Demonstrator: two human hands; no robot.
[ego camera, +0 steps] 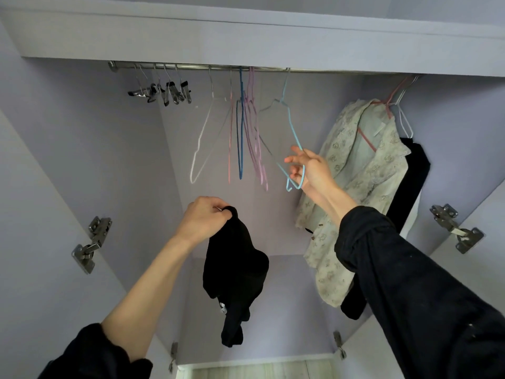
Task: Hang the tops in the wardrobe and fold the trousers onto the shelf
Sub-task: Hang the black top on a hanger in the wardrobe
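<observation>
**Both arms raised into the wardrobe: black top in one hand, blue hanger in the other**

Nearest the camera: 2 black sleeves, low left and low right, forearms reaching up and away into the open wardrobe [82, 132].

Left hand [203, 218]: fingers curled tight round a bunched edge of the black top [235, 272]. The top hangs limp below that grip, in mid air in front of the wardrobe's back wall, touching nothing else visible.

Right hand [308, 170]: fingers loosely curled round the lower end of a light blue wire hanger [293, 138]. The hanger's hook is up at the rail [191, 67]; the frame tilts down toward the hand.

Left of the blue hanger, empty wire hangers [240, 132] hang on the rail in white, pink, dark blue and lilac. At the rail's far left end, a cluster of clip hangers [164, 91].

Right side: floral shirt [363, 165] on a red hanger, a black garment [412, 181] on a white hanger just behind it, partly hidden.

Metal hinges [91, 242] show on both side panels.
</observation>
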